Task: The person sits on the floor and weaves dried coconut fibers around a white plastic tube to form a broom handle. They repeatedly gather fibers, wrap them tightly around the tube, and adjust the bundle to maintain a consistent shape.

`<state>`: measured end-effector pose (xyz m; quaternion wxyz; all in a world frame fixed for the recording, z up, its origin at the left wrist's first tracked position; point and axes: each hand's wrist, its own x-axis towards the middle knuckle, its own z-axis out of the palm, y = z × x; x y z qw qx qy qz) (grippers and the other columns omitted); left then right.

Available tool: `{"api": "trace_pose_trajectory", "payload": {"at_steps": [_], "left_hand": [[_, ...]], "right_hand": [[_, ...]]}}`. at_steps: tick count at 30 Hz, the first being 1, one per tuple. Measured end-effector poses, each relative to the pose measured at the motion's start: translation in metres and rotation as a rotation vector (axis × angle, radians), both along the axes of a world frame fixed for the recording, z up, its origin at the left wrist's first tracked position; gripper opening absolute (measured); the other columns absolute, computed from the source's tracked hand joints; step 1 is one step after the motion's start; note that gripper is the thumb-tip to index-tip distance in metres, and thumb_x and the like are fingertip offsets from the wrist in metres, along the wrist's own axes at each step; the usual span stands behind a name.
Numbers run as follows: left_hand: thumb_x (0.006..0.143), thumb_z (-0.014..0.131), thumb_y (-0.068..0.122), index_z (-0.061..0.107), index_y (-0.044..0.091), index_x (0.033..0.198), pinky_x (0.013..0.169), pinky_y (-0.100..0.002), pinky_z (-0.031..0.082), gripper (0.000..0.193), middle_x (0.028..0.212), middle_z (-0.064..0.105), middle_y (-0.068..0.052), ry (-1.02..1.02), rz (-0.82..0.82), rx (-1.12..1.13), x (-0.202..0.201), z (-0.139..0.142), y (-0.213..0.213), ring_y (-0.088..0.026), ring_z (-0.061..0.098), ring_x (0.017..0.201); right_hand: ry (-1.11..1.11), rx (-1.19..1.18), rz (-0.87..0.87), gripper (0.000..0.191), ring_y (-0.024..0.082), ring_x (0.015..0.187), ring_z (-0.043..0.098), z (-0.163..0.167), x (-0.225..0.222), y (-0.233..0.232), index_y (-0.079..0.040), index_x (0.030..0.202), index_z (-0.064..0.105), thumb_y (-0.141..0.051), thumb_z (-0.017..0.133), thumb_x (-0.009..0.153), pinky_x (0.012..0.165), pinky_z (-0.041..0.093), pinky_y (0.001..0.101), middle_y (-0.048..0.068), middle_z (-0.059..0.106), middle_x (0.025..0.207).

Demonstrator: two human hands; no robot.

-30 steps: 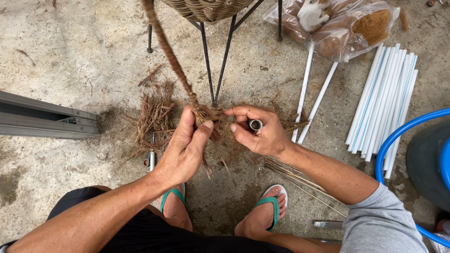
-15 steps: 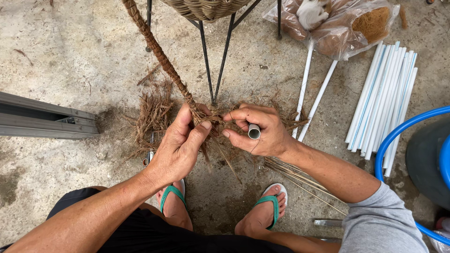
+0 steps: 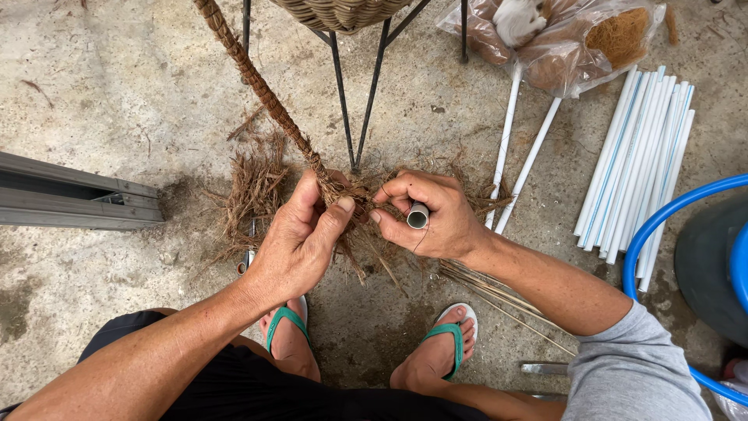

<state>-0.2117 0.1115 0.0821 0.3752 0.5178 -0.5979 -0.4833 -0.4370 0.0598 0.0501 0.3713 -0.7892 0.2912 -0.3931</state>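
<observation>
A brown twisted fibre rope [image 3: 261, 90] runs from the top edge down to my hands. My left hand [image 3: 300, 238] pinches its lower end between thumb and fingers, where loose strands hang out. My right hand [image 3: 432, 218] grips the same tuft of fibre with its fingertips and also holds a short grey pipe [image 3: 418, 216], open end facing up, in its palm. Both hands meet above my feet in green flip-flops [image 3: 444, 331].
Loose coconut fibre [image 3: 249, 191] lies on the concrete floor. A black metal stand [image 3: 366, 86] carries a wicker basket. White plastic pipes [image 3: 643, 156] lie right, beside a plastic bag of fibre [image 3: 573, 39]. A blue hose [image 3: 670, 214], a dark tub and a grey metal rail [image 3: 70, 195] flank me.
The rope has swung left at the top. My left thumb has shifted up over the fibre end, and my right hand has tilted the pipe slightly.
</observation>
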Motion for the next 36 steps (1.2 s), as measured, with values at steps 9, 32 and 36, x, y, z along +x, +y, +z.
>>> {"api": "trace_pose_trajectory", "payload": {"at_steps": [9, 32, 36], "left_hand": [[0.107, 0.055, 0.023, 0.041, 0.008, 0.096, 0.046, -0.029, 0.039, 0.023, 0.068, 0.044, 0.002, -0.097, 0.008, -0.071, -0.003, 0.001, 0.001, -0.006, 0.042, 0.061], [0.107, 0.04, 0.023, 0.05, 0.003, 0.116, 0.078, -0.036, 0.059, 0.024, 0.094, 0.065, -0.006, -0.058, -0.1, 0.056, -0.002, 0.003, -0.001, -0.016, 0.072, 0.095], [0.105, 0.039, 0.025, 0.053, 0.005, 0.114, 0.077, -0.038, 0.058, 0.026, 0.091, 0.063, -0.007, -0.087, -0.094, 0.129, 0.002, -0.001, -0.001, -0.017, 0.069, 0.092]], "right_hand": [[-0.006, -0.027, -0.005, 0.011, 0.004, 0.059, 0.053, -0.004, 0.0, 0.002, -0.007, 0.091, 0.065, -0.003, 0.072, 0.085, 0.05, 0.04, 0.0248, -0.004, 0.061, 0.073], [-0.103, 0.403, 0.071, 0.007, 0.004, 0.062, 0.051, -0.015, -0.017, -0.014, -0.005, 0.091, 0.065, -0.01, 0.064, 0.087, 0.054, 0.041, 0.0234, -0.004, 0.059, 0.075], [-0.086, 0.332, 0.07, 0.009, 0.004, 0.064, 0.053, -0.015, -0.014, -0.015, -0.004, 0.094, 0.067, -0.013, 0.065, 0.089, 0.055, 0.043, 0.0237, -0.004, 0.061, 0.077]]}}
